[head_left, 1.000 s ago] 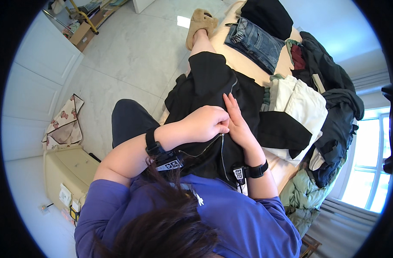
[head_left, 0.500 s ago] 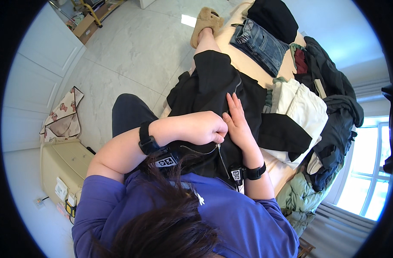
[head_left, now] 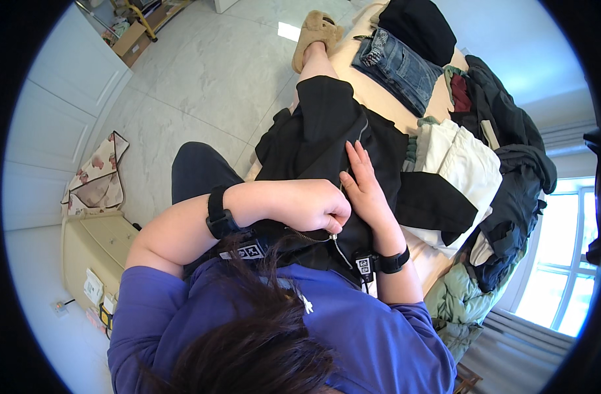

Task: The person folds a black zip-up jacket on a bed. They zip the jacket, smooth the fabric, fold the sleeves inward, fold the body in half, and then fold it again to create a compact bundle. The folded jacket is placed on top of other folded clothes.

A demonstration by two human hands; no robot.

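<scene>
Across my lap lies a black zip-up garment (head_left: 313, 154). My left hand (head_left: 323, 207) is closed in a pinch at the zipper pull (head_left: 333, 236), where the two open rows of teeth part toward my body. Just beyond it, my right hand (head_left: 367, 187) rests flat on the cloth beside the zipper line, its fingers stretched out and away from me. The pull tab itself is mostly hidden under my left fingers.
To the right, a bed (head_left: 353, 92) holds folded jeans (head_left: 402, 71), a white garment (head_left: 455, 171), and a pile of dark clothes (head_left: 511, 131). A green puffer garment (head_left: 465, 292) lies nearer me. A beige cabinet (head_left: 97, 256) stands at the left.
My left hand has drawn the zipper pull a little nearer to my body, and the open stretch of teeth is shorter. My right hand has stayed in place.
</scene>
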